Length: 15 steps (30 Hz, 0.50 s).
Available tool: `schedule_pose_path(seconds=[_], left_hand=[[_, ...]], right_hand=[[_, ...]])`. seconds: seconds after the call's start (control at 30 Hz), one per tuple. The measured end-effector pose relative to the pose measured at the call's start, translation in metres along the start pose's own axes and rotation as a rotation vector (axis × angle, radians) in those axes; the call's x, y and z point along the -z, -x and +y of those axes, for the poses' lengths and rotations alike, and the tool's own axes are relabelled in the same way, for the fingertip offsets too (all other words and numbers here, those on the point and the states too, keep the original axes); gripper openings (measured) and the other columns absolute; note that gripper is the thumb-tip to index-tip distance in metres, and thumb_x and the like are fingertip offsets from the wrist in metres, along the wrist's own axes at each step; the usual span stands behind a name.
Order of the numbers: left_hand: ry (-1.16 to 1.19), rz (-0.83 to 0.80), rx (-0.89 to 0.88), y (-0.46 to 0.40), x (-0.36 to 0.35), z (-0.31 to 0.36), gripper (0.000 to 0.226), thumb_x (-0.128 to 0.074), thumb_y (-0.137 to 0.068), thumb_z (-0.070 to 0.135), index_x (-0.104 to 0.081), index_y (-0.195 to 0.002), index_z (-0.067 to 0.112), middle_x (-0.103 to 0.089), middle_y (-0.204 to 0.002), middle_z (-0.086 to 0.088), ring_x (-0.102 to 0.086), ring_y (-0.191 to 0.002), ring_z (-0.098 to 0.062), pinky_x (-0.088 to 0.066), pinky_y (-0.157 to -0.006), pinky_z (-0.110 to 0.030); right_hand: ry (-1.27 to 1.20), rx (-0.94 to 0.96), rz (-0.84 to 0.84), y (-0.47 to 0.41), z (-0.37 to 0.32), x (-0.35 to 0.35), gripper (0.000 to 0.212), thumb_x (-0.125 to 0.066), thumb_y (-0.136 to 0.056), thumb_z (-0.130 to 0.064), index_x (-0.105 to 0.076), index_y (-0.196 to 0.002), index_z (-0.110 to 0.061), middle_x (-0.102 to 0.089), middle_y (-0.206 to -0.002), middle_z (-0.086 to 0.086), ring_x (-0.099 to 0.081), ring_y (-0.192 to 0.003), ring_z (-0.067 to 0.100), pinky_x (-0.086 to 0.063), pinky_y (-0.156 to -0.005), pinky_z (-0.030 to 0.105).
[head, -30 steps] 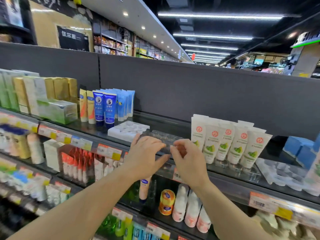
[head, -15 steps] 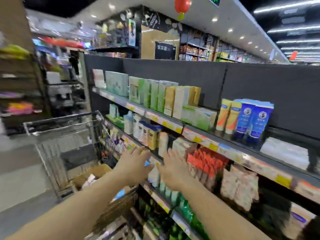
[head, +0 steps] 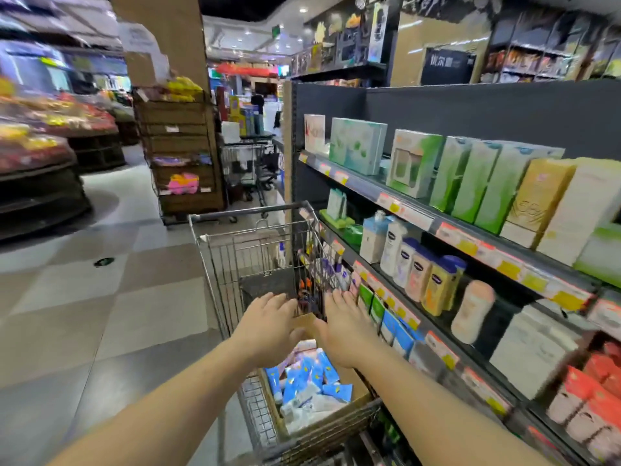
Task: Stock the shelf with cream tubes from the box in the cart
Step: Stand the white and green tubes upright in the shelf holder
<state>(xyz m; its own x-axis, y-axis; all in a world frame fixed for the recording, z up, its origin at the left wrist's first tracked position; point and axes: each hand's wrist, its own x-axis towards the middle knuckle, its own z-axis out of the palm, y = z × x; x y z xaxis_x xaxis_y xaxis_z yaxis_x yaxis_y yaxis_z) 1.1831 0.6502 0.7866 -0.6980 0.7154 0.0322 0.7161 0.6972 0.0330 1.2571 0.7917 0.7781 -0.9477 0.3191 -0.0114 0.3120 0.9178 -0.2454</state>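
Observation:
A wire shopping cart (head: 215, 260) stands in the aisle beside the shelf unit (head: 420, 216) on the right. Inside the cart sits an open cardboard box (head: 356, 393) filled with several blue and white cream tubes (head: 312, 375). My left hand (head: 268, 324) and my right hand (head: 346, 327) both hover palm down above the box, fingers spread, holding nothing. The hands are close together, a little above the tubes and not touching them. The far end of the box is hidden under my hands.
The shelf unit carries green and yellow boxes on top (head: 477, 176), lotion bottles (head: 420, 267) on the middle level and red packs (head: 594, 391) lower down. A wooden produce rack (head: 181, 153) and fruit stands (head: 40, 146) lie to the left across the tiled floor (head: 84, 314).
My view has swung left from the shelf to the cart. Both hands left the clear tray on the top shelf, dropped past the shelf front, and now hover over the box in the cart.

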Motion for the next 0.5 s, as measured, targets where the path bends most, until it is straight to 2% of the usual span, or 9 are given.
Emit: schedule_pose_path(seconds=[0.23,0.5], left_hand=[[0.017,-0.035,0.059,-0.097,-0.019,-0.037,0.064,-0.035,-0.099,0.050,-0.022,-0.153,0.017,-0.023,-0.159,-0.005,-0.016,-0.147,-0.021,-0.008,-0.119,-0.033],[0.032,-0.121,-0.009,-0.193,-0.072,-0.053,0.066,-0.037,-0.098,0.051,-0.024,-0.152,0.015,-0.025,-0.158,-0.007,-0.020,-0.146,-0.025,-0.013,-0.119,-0.035]], right_hand=[[-0.038,0.040,-0.080,-0.102,0.017,-0.018,0.061,-0.029,-0.103,-0.039,-0.007,-0.155,-0.014,-0.002,-0.163,0.004,0.002,-0.149,0.021,0.001,-0.120,0.041],[-0.041,-0.051,-0.131,-0.172,0.061,-0.056,0.064,-0.035,-0.101,-0.044,-0.015,-0.153,-0.011,-0.011,-0.161,0.006,-0.006,-0.149,0.023,-0.007,-0.119,0.044]])
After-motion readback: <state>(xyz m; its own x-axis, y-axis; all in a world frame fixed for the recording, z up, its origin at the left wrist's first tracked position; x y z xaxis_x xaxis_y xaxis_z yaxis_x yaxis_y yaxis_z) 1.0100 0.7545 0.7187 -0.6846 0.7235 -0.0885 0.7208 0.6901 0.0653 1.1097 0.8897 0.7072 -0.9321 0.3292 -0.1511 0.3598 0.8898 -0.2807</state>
